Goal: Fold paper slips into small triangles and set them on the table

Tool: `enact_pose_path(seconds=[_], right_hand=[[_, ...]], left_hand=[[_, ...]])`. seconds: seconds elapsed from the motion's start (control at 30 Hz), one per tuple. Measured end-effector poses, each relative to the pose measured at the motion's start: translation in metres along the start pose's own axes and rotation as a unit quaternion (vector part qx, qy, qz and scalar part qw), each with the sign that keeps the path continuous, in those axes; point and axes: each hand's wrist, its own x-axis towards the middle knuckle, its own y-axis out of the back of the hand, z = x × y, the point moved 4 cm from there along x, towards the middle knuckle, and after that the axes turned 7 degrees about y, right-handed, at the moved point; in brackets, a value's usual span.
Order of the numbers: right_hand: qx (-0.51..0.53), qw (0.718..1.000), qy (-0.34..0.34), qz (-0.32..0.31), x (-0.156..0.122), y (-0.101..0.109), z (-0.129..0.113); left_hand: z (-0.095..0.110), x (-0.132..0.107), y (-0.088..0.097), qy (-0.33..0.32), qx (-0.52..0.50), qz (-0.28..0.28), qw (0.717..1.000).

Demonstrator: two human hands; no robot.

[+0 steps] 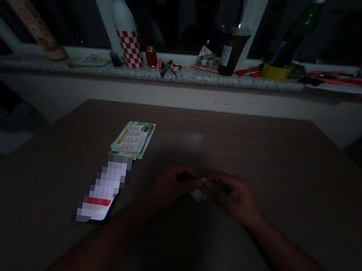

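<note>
**Operator A:** How many hands are there, and what is the grip state?

**Operator B:** Two. The left hand [174,186] and the right hand [231,196] meet near the front of the worktop [265,156]. Each grip is clamped on one small white piece [198,195], pinched between the two sets of fingertips. Whether the piece touches the worktop cannot be told in the dim light.

**Operator A:** What lies on the worktop?

**Operator B:** Two items. One phone [104,192] lies left of the left hand, screen up. One printed card [133,139] lies just beyond the phone's far end.

**Operator A:** And the farthest zone?

**Operator B:** One windowsill [136,73]. From left to right it carries:
- one white bottle [126,29] with red checks
- one red jar [151,56] just beside the white bottle
- one dark jar [231,53] at the centre
- one tilted green bottle [296,30]
- one yellow tape roll [275,71] at the green bottle's foot
</note>
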Motion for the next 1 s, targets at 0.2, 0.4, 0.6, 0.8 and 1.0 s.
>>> enact_pose_path(seconds=[0.2,0.4,0.6,0.8,1.0], right_hand=[[0.01,0.998,-0.033,0.059,0.0,0.006,0.007],[-0.077,0.997,-0.006,0.02,0.003,0.01,-0.001],[-0.058,0.997,-0.009,0.046,0.003,0.014,0.002],[-0.062,0.997,-0.028,0.02,0.003,0.014,0.005],[-0.069,0.997,-0.034,-0.005,0.003,0.012,0.004]], left_hand=[[0.001,-0.001,0.002,-0.034,0.098,0.03,0.994],[0.008,-0.005,0.0,-0.043,0.2,0.039,0.978],[0.001,-0.004,0.001,0.01,0.136,0.023,0.99],[0.009,-0.006,0.003,-0.017,0.217,0.053,0.975],[0.017,-0.009,0.0,-0.084,0.291,0.054,0.951]])
